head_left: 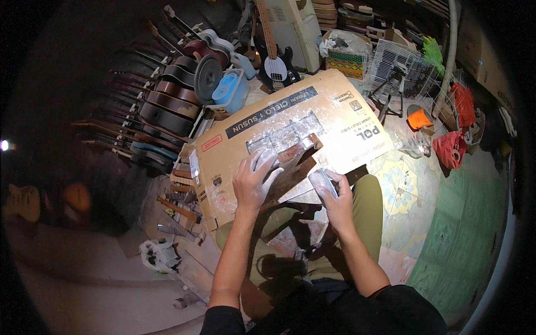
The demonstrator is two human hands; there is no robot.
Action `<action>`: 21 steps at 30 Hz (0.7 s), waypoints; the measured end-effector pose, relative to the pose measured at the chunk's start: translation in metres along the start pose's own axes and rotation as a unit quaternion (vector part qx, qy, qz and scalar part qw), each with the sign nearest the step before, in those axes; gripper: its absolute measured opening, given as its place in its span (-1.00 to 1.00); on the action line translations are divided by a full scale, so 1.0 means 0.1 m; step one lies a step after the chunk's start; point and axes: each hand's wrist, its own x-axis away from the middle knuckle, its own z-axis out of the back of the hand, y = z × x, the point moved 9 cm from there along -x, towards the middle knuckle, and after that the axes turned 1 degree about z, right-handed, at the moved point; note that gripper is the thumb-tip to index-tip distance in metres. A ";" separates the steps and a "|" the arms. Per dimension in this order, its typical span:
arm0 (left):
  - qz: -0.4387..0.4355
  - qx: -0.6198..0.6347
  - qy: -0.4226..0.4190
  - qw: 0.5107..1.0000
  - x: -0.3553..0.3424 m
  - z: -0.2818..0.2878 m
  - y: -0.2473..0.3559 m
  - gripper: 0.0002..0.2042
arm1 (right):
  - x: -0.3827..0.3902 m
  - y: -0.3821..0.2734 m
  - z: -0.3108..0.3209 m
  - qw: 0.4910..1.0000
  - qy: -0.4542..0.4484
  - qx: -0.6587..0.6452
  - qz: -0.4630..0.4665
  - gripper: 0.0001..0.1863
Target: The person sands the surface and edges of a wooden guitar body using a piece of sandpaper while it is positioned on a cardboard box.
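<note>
My left hand point(252, 180), its fingers whitened with dust, grips the near-left part of a dark brown wooden piece point(293, 169) held over the cardboard. The far end of the piece shows a paler, worn edge, and its near part falls into shadow. To the right of it, my right hand point(338, 200) is closed around a flat grey block point(324, 182) that looks like a sanding block. The block is beside the wood; whether they touch I cannot tell. Under both hands, a large flattened cardboard sheet point(234, 162) lies across my lap, with pale dust around its middle.
Several guitars point(167, 100) stand in a row at the left, and a black-and-white electric guitar point(276, 64) leans at the back. Near them is a blue tub point(231, 92). A wire cage point(399, 64), an orange thing point(419, 119) and a red bag point(449, 149) lie at the right.
</note>
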 end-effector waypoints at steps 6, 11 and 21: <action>0.115 0.096 0.102 0.983 0.16 0.15 -0.19 -0.51 | -0.09 -0.56 -0.48 0.996 -0.068 0.032 0.044 -0.54; 0.237 0.072 0.008 0.969 0.34 -0.09 -0.49 -0.56 | -0.07 -1.12 -0.92 0.926 -0.100 0.199 0.304 -0.53; 0.278 0.060 0.064 0.956 0.35 -0.03 -0.47 -0.80 | -0.18 -1.28 -1.24 0.848 -0.142 0.311 0.405 -0.52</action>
